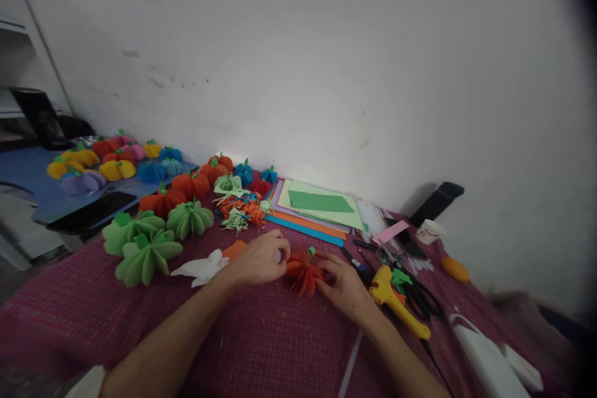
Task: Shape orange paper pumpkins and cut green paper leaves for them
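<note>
At centre, the orange paper pumpkin [304, 276] is being held upright, apparently so that its leaves are supported. Its right side is being gripped by the right hand [344, 286], thumb and fingers closed on the folds; the left hand's [263, 258] fingers are being curled beside its left edge (whether anything is being pinched cannot be told). Rightward room is being limited by the yellow glue gun [400, 309]; more is being offered by the checked tablecloth [261, 348] at lower centre.

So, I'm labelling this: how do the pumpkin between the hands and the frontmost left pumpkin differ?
The handled pumpkin is orange-red; the frontmost left pumpkin is light green. The right hand touches the handled pumpkin; the frontmost left pumpkin sits untouched on the cloth. Both have fanned ribs and a green piece on top.
</note>
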`<action>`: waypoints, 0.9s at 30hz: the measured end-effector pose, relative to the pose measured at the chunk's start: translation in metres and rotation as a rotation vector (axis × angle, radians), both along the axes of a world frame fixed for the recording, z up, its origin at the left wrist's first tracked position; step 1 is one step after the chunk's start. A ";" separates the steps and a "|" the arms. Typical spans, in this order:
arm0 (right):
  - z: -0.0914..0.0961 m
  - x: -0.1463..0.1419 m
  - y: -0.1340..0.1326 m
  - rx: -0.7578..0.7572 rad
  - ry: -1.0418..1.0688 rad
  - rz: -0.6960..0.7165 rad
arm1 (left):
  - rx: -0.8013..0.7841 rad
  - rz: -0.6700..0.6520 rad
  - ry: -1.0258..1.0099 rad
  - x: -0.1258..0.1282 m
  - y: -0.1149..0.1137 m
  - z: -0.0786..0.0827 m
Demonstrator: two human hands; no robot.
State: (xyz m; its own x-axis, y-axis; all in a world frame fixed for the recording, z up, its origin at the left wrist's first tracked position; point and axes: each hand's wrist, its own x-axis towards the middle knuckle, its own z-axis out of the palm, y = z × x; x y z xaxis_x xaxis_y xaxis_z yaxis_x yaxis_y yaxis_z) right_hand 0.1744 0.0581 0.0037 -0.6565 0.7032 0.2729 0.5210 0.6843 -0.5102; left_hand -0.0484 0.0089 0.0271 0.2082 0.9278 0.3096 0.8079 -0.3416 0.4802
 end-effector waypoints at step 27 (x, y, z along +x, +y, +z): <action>0.016 0.006 -0.013 0.047 -0.164 -0.263 | -0.076 -0.051 0.016 0.007 -0.012 0.011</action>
State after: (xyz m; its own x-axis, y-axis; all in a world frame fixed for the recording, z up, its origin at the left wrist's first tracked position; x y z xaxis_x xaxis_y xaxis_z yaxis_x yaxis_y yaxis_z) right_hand 0.1807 0.0449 0.0197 -0.4915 0.8441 0.2145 0.7559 0.5358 -0.3763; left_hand -0.0418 -0.0027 0.0385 0.2598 0.9365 0.2353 0.7985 -0.3454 0.4930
